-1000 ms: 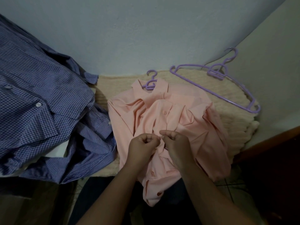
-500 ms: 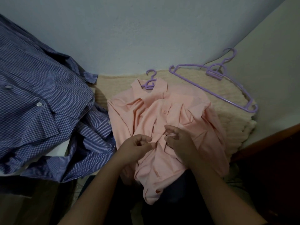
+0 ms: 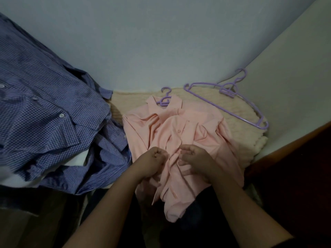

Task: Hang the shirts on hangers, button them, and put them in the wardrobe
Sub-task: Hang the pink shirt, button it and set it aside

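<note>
Shirt (image 3: 180, 133), pink, rumpled, on lilac hanger (image 3: 165, 99).

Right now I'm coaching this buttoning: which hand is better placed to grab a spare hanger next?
Right, probably. The spare hangers lie to the far right on the cream blanket, on the right hand's side; the left hand would have to cross the pink shirt. Both hands grip it.

A plain pale blue-grey painted wall (image 3: 161, 42) fills the upper part of the head view, meeting a lighter off-white wall (image 3: 295, 72) at the right in a corner. A dark reddish-brown wooden edge (image 3: 286, 149) runs diagonally below the off-white wall. A cream knitted blanket (image 3: 238, 111) lies in the corner. The light is dim and even.
</note>
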A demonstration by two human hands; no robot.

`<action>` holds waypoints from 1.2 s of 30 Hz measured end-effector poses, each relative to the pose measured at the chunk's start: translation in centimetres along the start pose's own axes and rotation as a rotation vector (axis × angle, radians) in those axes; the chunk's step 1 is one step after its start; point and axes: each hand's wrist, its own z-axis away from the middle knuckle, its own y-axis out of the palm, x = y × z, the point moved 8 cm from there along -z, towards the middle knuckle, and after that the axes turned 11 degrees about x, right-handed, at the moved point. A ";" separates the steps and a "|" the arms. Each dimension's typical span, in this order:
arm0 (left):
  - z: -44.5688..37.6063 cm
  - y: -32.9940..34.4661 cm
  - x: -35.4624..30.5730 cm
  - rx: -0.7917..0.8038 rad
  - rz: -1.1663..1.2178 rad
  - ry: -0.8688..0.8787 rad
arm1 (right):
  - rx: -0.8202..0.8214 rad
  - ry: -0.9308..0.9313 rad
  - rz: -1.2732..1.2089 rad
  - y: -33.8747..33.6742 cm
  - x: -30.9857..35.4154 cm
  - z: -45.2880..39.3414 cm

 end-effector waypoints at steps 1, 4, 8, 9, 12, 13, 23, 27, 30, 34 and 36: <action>0.2 0.1 -0.4 0.013 0.025 -0.010 | -0.017 -0.014 0.025 -0.3 0.4 0.1; -0.3 -0.4 -1.7 0.002 -0.004 -0.008 | -0.065 -0.049 0.104 -1.2 1.9 -0.3; -2.7 -2.2 -4.0 -0.079 -0.136 0.045 | -0.102 -0.066 0.125 -2.3 4.0 -2.2; -3.2 -2.6 -4.3 -0.104 -0.174 0.057 | -0.105 -0.061 0.133 -2.5 4.1 -2.6; -5.9 -4.4 -6.1 -0.181 -0.240 0.123 | -0.113 -0.049 0.171 -3.3 5.5 -5.4; -6.9 -5.1 -6.8 -0.207 -0.292 0.149 | -0.119 -0.045 0.200 -3.6 6.1 -6.5; -16.5 -12.4 -11.7 -0.452 -0.222 0.282 | -0.210 -0.184 0.313 -7.0 12.0 -18.5; -20.1 -14.8 -13.7 -0.570 -0.703 0.228 | -0.293 -0.293 0.612 -7.4 15.2 -22.4; -23.1 -14.9 -12.9 -0.419 -0.839 0.173 | -0.345 -0.238 0.806 -7.6 15.5 -25.1; -25.6 -14.9 -11.2 -0.344 -0.931 0.161 | -0.342 -0.085 0.895 -8.3 14.3 -26.5; -26.0 -14.9 -10.9 -0.366 -0.946 0.171 | -0.344 -0.088 0.888 -8.5 14.2 -26.6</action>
